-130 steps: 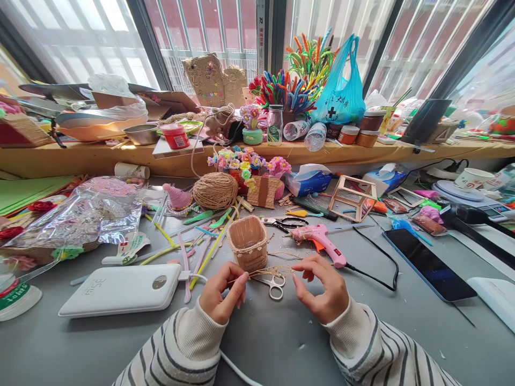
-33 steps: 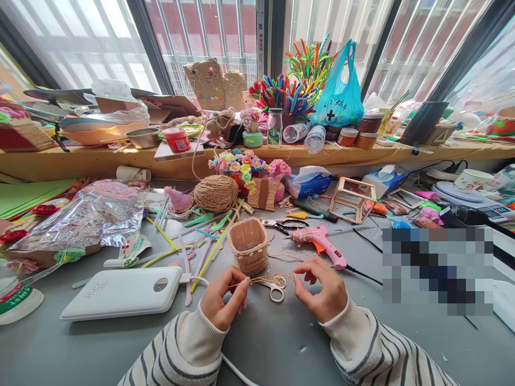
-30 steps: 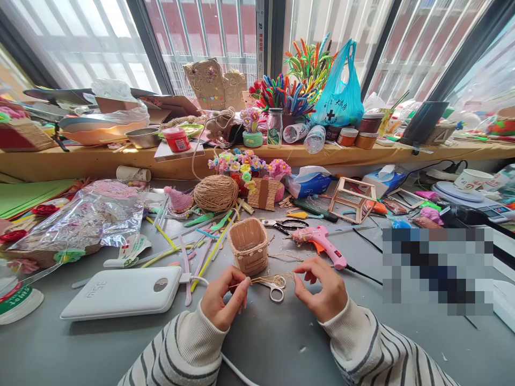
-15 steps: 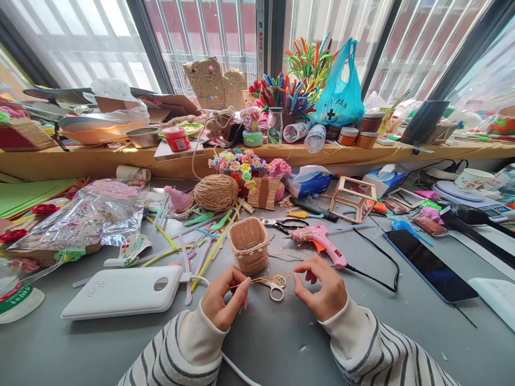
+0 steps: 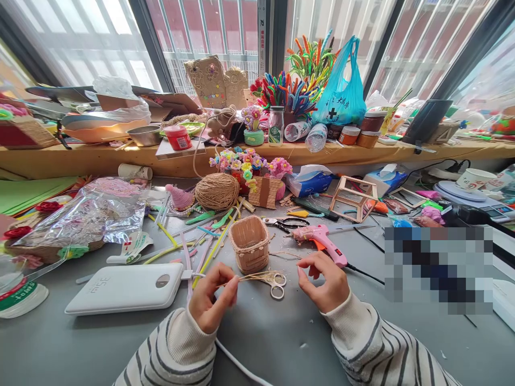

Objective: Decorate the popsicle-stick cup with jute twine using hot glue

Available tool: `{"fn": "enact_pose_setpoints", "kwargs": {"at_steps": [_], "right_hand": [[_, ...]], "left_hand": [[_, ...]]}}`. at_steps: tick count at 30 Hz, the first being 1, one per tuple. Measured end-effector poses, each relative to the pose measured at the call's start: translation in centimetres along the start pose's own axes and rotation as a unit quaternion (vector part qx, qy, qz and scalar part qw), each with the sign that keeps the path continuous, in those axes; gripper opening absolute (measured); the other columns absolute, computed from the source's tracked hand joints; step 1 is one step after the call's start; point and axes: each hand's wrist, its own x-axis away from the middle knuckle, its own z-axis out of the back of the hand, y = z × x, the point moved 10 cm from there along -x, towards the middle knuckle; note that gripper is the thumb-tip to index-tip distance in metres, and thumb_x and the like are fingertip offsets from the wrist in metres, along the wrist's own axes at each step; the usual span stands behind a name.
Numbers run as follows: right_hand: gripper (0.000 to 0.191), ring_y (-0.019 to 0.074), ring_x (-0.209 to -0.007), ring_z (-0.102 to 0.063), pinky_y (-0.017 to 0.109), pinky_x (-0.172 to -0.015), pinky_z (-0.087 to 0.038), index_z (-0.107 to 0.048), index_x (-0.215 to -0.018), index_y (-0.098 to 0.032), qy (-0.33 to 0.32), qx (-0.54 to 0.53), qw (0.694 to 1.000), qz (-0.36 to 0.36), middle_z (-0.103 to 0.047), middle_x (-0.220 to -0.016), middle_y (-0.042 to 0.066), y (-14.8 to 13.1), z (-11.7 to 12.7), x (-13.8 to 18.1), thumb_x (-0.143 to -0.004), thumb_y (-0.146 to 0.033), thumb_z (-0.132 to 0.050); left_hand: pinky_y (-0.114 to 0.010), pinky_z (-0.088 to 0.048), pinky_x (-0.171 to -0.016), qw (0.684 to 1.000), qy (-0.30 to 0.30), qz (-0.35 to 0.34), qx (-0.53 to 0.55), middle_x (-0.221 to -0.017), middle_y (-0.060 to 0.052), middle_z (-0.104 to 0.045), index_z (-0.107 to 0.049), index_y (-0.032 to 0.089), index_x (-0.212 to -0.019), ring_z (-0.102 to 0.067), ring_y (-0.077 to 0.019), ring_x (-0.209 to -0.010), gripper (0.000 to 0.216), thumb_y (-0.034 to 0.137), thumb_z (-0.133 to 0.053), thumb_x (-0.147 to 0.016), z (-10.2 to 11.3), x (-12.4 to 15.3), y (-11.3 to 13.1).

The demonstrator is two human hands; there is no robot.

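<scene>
My left hand pinches a few thin tan twine strands between thumb and forefinger; their free ends stick out to the right. Small scissors with pale ring handles lie under and beside these strands. My right hand is curled, its thumb and forefinger tips close together; whether a fine fibre is between them I cannot make out. Just beyond the hands stands a small square basket covered in tan material, with a braided rim. A loose piece of twine lies to its right.
A pink glue gun and black-handled scissors lie behind my right hand. A white power bank with a cable sits at left. Farther back are a twine ball and a wooden stick frame. A blurred patch covers the right side.
My left hand has drawn back to the left with the strands, widening the gap between my hands. My right hand has shifted slightly right.
</scene>
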Motion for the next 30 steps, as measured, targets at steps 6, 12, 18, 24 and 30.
{"fn": "enact_pose_setpoints", "kwargs": {"at_steps": [6,12,18,24,30], "right_hand": [[0.01,0.0084,-0.049,-0.044,0.023,-0.046,-0.042,-0.058,-0.075,-0.02,-0.001,-0.002,1.0,0.001,-0.057,-0.067,0.0,-0.2,0.1,0.0,-0.069,-0.014,-0.054],[0.009,0.0081,-0.049,-0.043,0.023,-0.048,-0.042,-0.059,-0.074,-0.02,-0.007,0.004,1.0,0.004,-0.057,-0.067,0.0,-0.2,-0.1,0.1,-0.07,-0.015,-0.053],[0.009,0.0082,-0.048,-0.042,0.024,-0.049,-0.042,-0.058,-0.075,-0.021,-0.009,0.002,1.0,0.007,-0.057,-0.067,0.0,-0.2,-0.1,0.1,-0.07,-0.015,-0.053],[0.009,0.0082,-0.048,-0.043,0.023,-0.048,-0.042,-0.059,-0.075,-0.02,-0.007,0.003,1.0,0.009,-0.057,-0.066,0.0,-0.2,-0.1,0.1,-0.07,-0.015,-0.054],[0.009,0.008,-0.049,-0.042,0.023,-0.048,-0.042,-0.058,-0.076,-0.019,-0.016,0.002,1.0,0.017,-0.056,-0.066,0.0,-0.4,-0.2,0.1,-0.07,-0.014,-0.054]], "left_hand": [[-0.023,-0.029,-0.043,0.975,0.212,-0.051,0.028,-0.041,0.006,-0.047,-0.05,0.018,-0.066,-0.04,-0.0071,-0.039,0.012,0.025,-0.056,-0.073,6.5,-1.1,1.5],[-0.02,-0.03,-0.039,0.944,0.33,-0.016,0.007,-0.042,0.008,-0.048,-0.049,0.017,-0.068,-0.04,-0.0057,-0.036,0.011,0.023,-0.058,-0.069,8.7,-1.2,1.4],[-0.019,-0.03,-0.038,0.944,0.329,-0.019,0.025,-0.043,0.009,-0.045,-0.046,0.018,-0.07,-0.04,-0.0059,-0.037,0.016,0.031,-0.056,-0.07,9.9,-1.6,0.6],[-0.019,-0.031,-0.037,0.945,0.314,0.007,-0.094,-0.044,0.009,-0.042,-0.051,0.017,-0.07,-0.036,-0.0056,-0.036,0.019,0.034,-0.058,-0.069,10.2,-3.3,-0.7],[-0.027,-0.043,-0.053,0.921,0.304,-0.025,-0.241,-0.075,-0.001,-0.05,-0.057,0.016,-0.083,-0.047,-0.0126,-0.059,0.027,0.032,-0.063,-0.063,9.6,-4.1,-0.7]]}}
